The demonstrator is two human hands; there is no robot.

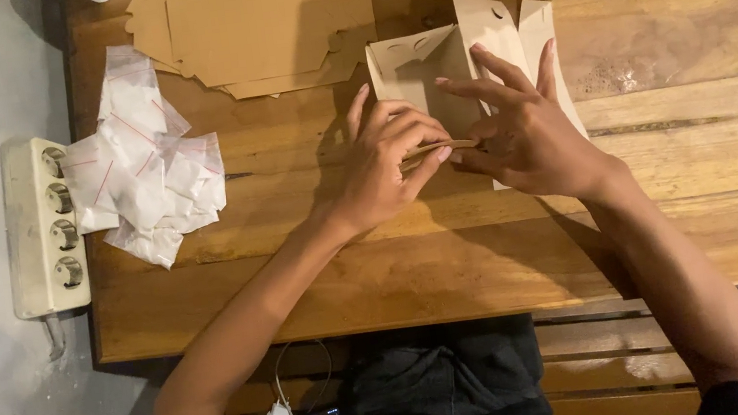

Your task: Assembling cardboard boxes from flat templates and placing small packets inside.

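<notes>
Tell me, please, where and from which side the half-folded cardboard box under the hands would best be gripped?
Probably by its near wall, from the person's side. The cardboard box stands open on the wooden table with thin flaps upright at the back, which look floppy. The near edge is folded flat, and the left hand and right hand pinch it from opposite sides.

Worn wooden plank table (451,263), grey concrete floor (9,411), white power strip (43,226), slatted bench (610,337), dim warm light
</notes>
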